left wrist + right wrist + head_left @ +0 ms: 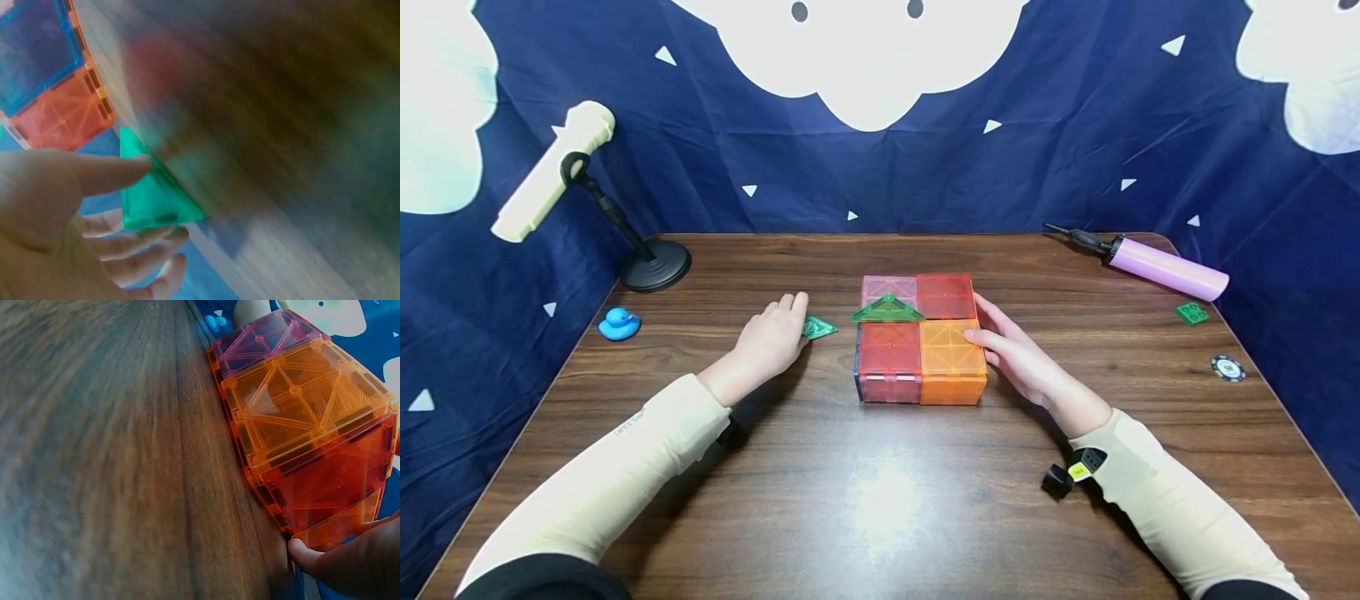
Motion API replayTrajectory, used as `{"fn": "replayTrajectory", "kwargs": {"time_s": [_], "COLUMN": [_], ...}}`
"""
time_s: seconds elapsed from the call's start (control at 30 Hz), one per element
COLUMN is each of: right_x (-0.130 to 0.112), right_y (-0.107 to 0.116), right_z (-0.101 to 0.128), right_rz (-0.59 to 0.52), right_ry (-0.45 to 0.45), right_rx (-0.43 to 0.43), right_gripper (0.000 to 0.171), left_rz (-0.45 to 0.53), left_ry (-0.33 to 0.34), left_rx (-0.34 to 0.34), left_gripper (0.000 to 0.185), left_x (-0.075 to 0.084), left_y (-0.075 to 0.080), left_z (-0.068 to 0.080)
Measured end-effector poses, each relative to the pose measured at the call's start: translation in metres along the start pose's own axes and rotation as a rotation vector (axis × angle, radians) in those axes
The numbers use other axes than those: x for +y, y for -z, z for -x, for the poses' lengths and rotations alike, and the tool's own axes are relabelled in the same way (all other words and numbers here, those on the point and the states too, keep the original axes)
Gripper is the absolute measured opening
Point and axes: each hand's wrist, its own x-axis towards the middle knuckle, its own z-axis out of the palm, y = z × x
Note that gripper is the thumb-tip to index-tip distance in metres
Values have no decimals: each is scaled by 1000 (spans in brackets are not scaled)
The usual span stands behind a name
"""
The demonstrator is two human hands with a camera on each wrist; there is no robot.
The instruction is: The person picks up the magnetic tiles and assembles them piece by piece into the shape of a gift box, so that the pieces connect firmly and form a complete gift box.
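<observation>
A box of see-through magnetic tiles [889, 350] stands mid-table, with pink, red and orange squares on top and blue on its left side. Across its top sits a green triangle tile [887, 310], its long edge nearest me. My left hand [772, 333] is left of the box and pinches a second green triangle tile [153, 197] between thumb and fingers. At the box's right side, my right hand [1018, 358] holds it, thumb over the orange top square and fingers along the side. A fingertip shows low against the red side in the right wrist view.
A blue rubber duck [619, 324] and a black stand [653, 265] with a cream cylinder [553, 173] are at the left. On the right lie a purple hand pump [1165, 267], a green piece [1192, 313] and a poker chip [1228, 368]. Behind hangs a blue curtain [880, 175].
</observation>
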Motion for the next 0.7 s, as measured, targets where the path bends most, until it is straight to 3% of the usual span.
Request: {"fn": "replayTrajectory", "kwargs": {"time_s": [0.17,0.33,0.47,0.57,0.7], "right_x": [1,0,1,1,1], "right_y": [0,0,0,0,0], "right_z": [0,1,1,1,2], "right_rz": [-1,2,5,6,2], "right_ry": [11,16,14,11,3], "right_rx": [-10,-12,-11,-12,-18], "right_gripper": [75,75,75,75,75], "left_rz": [109,355,495,554,587], "left_ry": [-1,125,207,212,166], "left_rx": [50,-17,-61,-20,106], "left_gripper": [33,24,16,13,13], "left_x": [-3,-14,-22,-24,-15], "left_y": [0,5,11,20,39], "left_z": [0,-4,-7,-11,-22]}}
